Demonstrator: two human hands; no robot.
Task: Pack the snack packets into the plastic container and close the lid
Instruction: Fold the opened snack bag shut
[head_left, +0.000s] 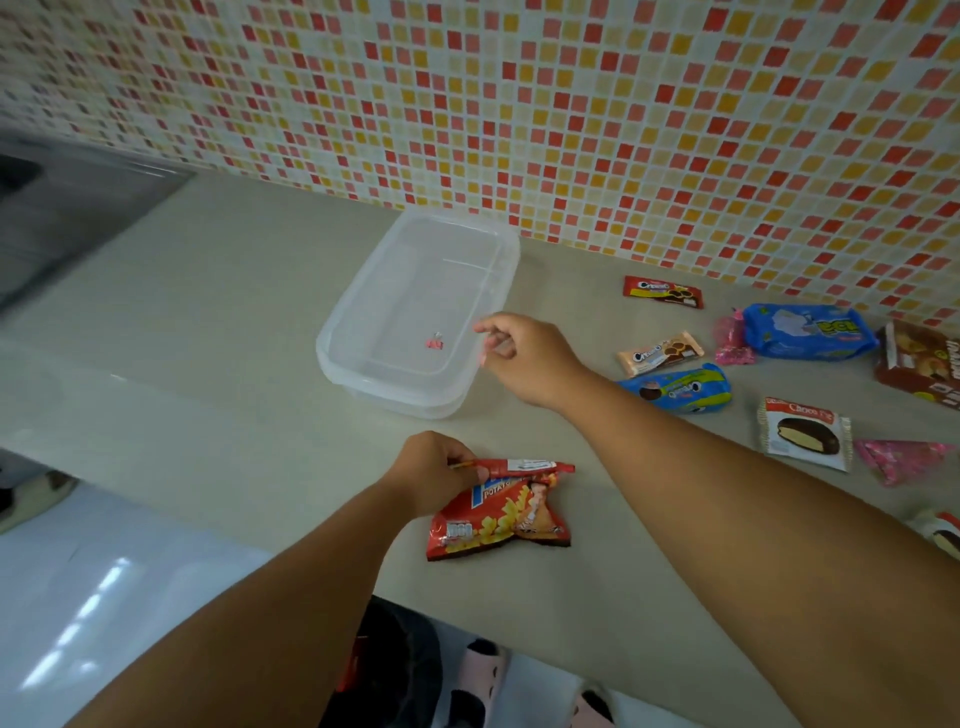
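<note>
Step in hand: first packet picked up, container not yet opened. Left hand (431, 470) pinches the top seam of a crumpled red potato-snack bag (496, 512), which hangs down to the beige countertop (208, 322) just right of that hand. Right hand (524, 358) hovers, fingers loosely curled, holding nothing, at the near right edge of the clear rectangular plastic container (415, 312); whether it touches the rim, cannot tell. The translucent lid appears to sit on the container, a small pink mark showing through.

Next move, as judged: right hand lifts the lid off, then left drops the bag in.

Count, right of the right hand: 1 red biscuit packet (662, 292), 1 tan (660, 353), 2 blue (678, 389) (808, 332), 2 pink sachets (732, 343) (898, 460), 1 white choco-pie packet (805, 434), 1 brown bag (919, 364), another partly cut off.
</note>
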